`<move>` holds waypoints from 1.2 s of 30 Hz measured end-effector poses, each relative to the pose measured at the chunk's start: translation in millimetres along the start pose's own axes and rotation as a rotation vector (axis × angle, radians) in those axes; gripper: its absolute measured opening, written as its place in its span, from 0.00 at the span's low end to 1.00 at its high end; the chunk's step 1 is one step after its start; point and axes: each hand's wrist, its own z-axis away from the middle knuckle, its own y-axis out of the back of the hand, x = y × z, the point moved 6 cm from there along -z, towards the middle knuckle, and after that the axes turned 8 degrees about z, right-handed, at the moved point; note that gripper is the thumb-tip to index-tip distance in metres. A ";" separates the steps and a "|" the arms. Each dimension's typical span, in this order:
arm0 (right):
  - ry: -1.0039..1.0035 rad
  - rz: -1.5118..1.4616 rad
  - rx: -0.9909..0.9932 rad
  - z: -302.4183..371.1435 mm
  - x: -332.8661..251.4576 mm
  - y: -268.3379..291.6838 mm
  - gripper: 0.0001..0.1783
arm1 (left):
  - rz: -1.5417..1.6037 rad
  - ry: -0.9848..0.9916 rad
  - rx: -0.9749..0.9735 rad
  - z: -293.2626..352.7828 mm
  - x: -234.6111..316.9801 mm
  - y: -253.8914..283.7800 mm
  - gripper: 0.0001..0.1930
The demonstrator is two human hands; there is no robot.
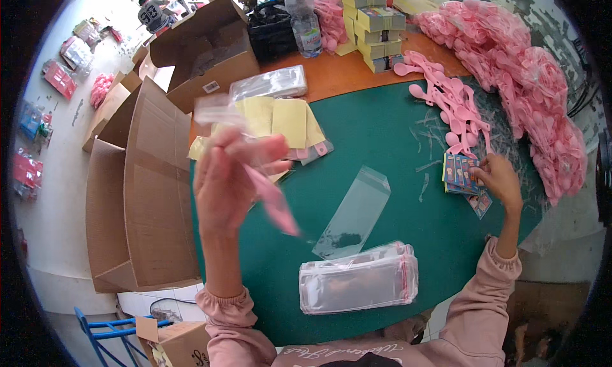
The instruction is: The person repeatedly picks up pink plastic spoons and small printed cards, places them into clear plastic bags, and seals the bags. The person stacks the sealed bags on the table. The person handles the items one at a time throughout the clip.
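My left hand (229,176) is raised over the left side of the green mat, closed and blurred by motion. It grips a pink spoon (274,201) that slants down to the right, with clear plastic film showing above the fingers. At the right, my right hand (500,181) pinches the edge of a small stack of printed blue cards (458,169). Pink spoons (452,102) lie loose just beyond those cards. Between the hands, one clear plastic bag (357,211) lies flat, touching a pile of clear bags (357,281) near my body.
Yellow-backed cards (288,122) and a clear packet (268,82) lie at the far left. Open cardboard boxes (156,195) stand beside the table. Card bundles (380,32) and a bottle (303,23) are at the back. Bagged pink spoons (510,67) line the right edge.
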 end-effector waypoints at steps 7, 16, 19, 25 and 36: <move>-0.113 0.037 0.203 9.2 25.7 -13.2 0.28 | -0.186 -0.034 0.069 -1.8 2.3 -9.9 0.22; -0.191 0.022 0.225 9.6 36.0 0.9 0.22 | -0.266 0.669 0.081 -8.4 -76.4 -19.2 0.18; -0.116 -0.230 0.144 0.9 13.4 22.2 0.14 | -0.258 0.748 0.067 -7.2 -99.4 -17.5 0.16; 0.193 -0.836 -0.058 -8.8 -99.8 8.8 0.11 | -0.414 0.604 -0.058 -13.0 -129.3 -10.0 0.14; 0.220 -0.983 -0.165 -2.7 -114.8 -9.4 0.10 | -0.358 0.624 0.000 -10.0 -142.7 -9.3 0.13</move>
